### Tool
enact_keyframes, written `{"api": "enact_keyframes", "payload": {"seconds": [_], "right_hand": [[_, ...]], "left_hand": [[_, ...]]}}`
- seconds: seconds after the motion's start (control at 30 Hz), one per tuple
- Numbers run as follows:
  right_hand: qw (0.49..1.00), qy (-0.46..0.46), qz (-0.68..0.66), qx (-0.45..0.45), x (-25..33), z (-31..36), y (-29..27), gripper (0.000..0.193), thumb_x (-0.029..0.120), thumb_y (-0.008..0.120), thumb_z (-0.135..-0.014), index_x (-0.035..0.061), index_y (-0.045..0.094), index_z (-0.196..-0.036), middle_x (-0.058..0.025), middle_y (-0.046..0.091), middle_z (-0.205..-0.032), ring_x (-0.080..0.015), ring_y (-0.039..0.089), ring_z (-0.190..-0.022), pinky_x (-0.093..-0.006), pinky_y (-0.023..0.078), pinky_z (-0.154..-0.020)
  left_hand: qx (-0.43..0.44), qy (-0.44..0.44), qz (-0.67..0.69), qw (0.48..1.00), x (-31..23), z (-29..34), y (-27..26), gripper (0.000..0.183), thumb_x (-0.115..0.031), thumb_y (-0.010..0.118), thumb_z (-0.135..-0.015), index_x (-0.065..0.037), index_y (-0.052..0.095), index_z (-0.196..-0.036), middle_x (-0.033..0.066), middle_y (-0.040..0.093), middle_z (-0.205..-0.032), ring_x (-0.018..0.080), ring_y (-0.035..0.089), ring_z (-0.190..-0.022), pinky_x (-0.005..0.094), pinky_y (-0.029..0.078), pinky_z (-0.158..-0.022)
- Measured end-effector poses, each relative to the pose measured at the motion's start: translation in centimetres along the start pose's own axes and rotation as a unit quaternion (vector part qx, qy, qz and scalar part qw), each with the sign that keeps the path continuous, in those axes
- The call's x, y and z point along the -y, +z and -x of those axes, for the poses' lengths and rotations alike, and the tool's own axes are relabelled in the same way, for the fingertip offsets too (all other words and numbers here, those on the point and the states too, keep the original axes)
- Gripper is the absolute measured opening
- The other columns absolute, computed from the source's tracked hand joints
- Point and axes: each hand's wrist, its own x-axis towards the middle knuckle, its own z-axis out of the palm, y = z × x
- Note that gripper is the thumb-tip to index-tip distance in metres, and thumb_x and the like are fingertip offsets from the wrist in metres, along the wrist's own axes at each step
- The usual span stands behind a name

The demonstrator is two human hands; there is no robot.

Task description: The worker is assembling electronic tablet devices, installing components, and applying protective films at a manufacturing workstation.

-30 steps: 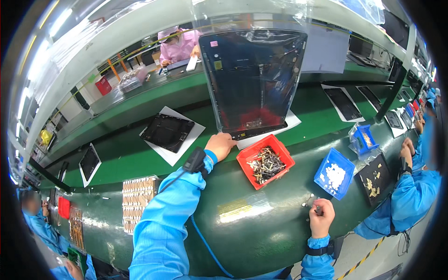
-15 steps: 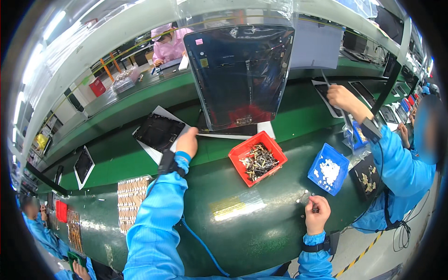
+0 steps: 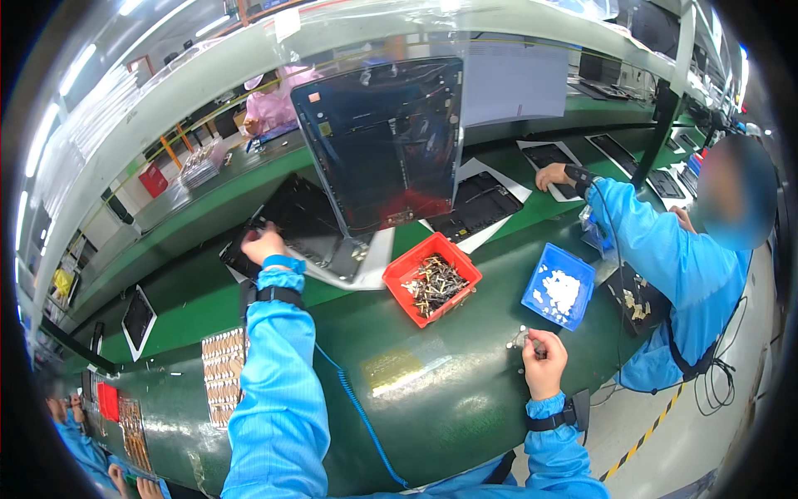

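Observation:
My left hand (image 3: 263,244) is at the left edge of a black device housing (image 3: 320,237), its fingers closed on that edge. The housing lies on a white sheet, and a second dark housing (image 3: 239,252) shows partly under my hand. Over the bench's right part, my right hand (image 3: 544,363) is curled around small dark pieces that I can hardly make out. Small whitish discs (image 3: 517,338) lie at its fingertips. Close by stands a blue bin (image 3: 536,309) of white pieces. The red bin (image 3: 396,274) holds thin dark and gold parts.
A dark panel (image 3: 378,141) hangs upright in clear plastic ahead. Behind the red bin is another black housing (image 3: 475,205). A card of brown pieces (image 3: 223,374) lies left of my forearm. A coiled blue cord (image 3: 357,399) crosses the bench. At right a co-worker's arm (image 3: 657,216) reaches over.
My left hand has moved left, to the edge of the black housing. The view has shifted. The co-worker's hand has lowered onto a housing. My right hand keeps its curled hold.

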Motion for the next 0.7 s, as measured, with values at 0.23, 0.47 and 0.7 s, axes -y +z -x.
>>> {"api": "enact_keyframes", "payload": {"seconds": [0.23, 0.47, 0.7], "right_hand": [[0.999, -0.007, -0.038, 0.016, -0.4, -0.2, -0.6, 0.022, -0.013, 0.055, -0.068, -0.0001, 0.059, -0.086, -0.0087, 0.057, -0.087, -0.013, 0.057, -0.072, -0.0222, 0.047, -0.057], [0.999, 0.027, -0.037, 0.006, -1.7, 0.0, -0.2, 0.007, -0.001, 0.06, -0.075, 0.0001, 0.061, -0.082, -0.0091, 0.059, -0.081, -0.0171, 0.058, -0.073, -0.0263, 0.045, -0.062], [0.996, 0.057, -0.07, 0.027, -1.3, 0.3, -0.7, 0.007, 0.003, 0.06, -0.08, -0.0021, 0.061, -0.084, -0.0066, 0.062, -0.081, -0.0114, 0.056, -0.072, -0.0241, 0.045, -0.066]], "left_hand": [[0.225, 0.237, 0.145, 0.934, -15.7, -0.4, -11.5, 0.022, -0.005, 0.063, -0.081, 0.001, 0.058, -0.101, 0.0013, 0.059, -0.084, 0.0057, 0.05, -0.071, 0.0204, 0.042, -0.066], [0.655, 0.064, 0.155, 0.737, -27.2, 1.7, -23.6, 0.026, -0.02, 0.061, -0.079, -0.001, 0.048, -0.092, 0.0103, 0.056, -0.076, 0.015, 0.055, -0.069, 0.0246, 0.046, -0.058], [0.829, -0.053, -0.089, 0.55, -18.3, 15.7, -18.5, 0.025, -0.009, 0.061, -0.082, 0.004, 0.057, -0.103, 0.0069, 0.059, -0.096, 0.0131, 0.053, -0.089, 0.0267, 0.044, -0.079]]}}
